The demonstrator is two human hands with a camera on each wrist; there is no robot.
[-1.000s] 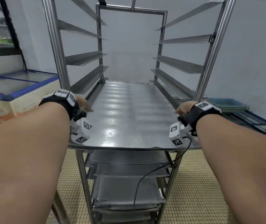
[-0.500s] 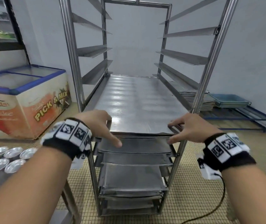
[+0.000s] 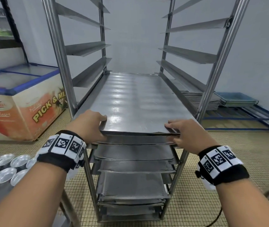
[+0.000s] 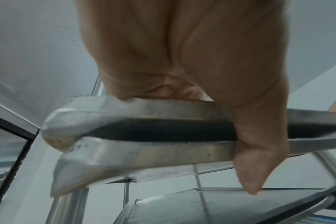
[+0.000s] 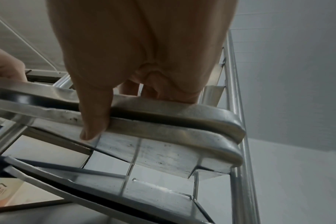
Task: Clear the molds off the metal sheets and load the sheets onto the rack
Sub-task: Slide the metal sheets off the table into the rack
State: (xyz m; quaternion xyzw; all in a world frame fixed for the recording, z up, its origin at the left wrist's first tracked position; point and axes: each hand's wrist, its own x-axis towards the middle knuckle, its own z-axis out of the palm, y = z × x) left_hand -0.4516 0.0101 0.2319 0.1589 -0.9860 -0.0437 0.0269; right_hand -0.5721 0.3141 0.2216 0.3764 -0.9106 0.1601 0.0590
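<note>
A bare metal sheet (image 3: 135, 102) lies on a middle level of the steel rack (image 3: 60, 63), directly on top of a second sheet. My left hand (image 3: 89, 125) holds its near left corner and my right hand (image 3: 186, 133) its near right corner. On both hands the fingers lie on top and the thumb runs down across the front edges. The left wrist view shows the left hand (image 4: 182, 53) over both stacked rims (image 4: 144, 109). The right wrist view shows the right hand (image 5: 144, 45) likewise on the rims (image 5: 182, 110). Several round silver molds (image 3: 4, 166) sit on a table at lower left.
Lower rack levels hold more sheets (image 3: 133, 184); the upper rails are bare. A chest freezer (image 3: 24, 104) stands left of the rack. Behind it on the right are a stack of sheets (image 3: 201, 97), blue trays (image 3: 237, 99) and a low blue stand (image 3: 245, 118).
The sheet has slid deeper into the rack. My hands moved from its side edges to its near corners, and my view has pulled back and up.
</note>
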